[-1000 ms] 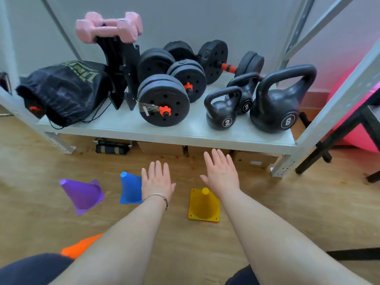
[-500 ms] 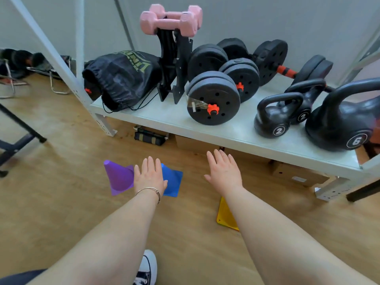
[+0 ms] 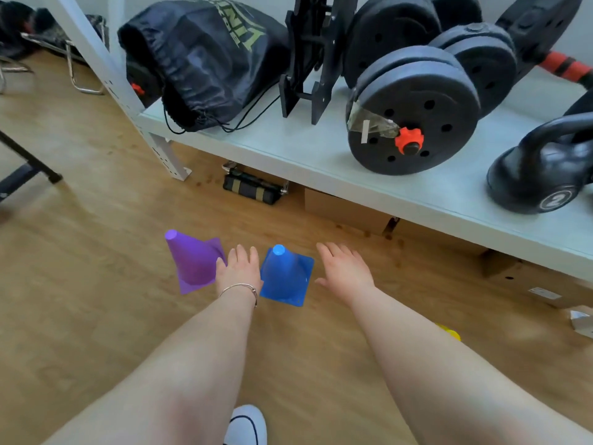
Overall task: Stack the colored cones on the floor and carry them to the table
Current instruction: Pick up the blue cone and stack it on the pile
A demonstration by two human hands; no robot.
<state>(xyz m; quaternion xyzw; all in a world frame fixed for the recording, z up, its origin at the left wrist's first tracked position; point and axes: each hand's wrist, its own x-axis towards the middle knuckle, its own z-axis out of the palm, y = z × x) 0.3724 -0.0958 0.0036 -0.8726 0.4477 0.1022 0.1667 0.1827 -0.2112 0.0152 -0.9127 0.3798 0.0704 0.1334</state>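
Observation:
A purple cone [image 3: 192, 263] and a blue cone [image 3: 287, 276] stand upright side by side on the wooden floor in the head view. My left hand [image 3: 239, 268] is stretched out between them, fingers apart and empty, its edge overlapping the purple cone's base. My right hand [image 3: 345, 271] hovers just right of the blue cone, open and holding nothing. A sliver of a yellow cone [image 3: 451, 332] peeks out behind my right forearm. The orange cone is out of view.
A low white shelf [image 3: 321, 162] close ahead carries a black drawstring bag [image 3: 205, 59], dumbbell plates [image 3: 414, 114] and a kettlebell [image 3: 542, 175]. Cardboard boxes [image 3: 343, 210] sit under it. A black stand leg [image 3: 29, 162] crosses the floor at left. My white shoe [image 3: 245, 425] is below.
The view has swung left and moved closer to the floor. Both hands have travelled from over the yellow cone to either side of the blue cone. The orange cone has left the view.

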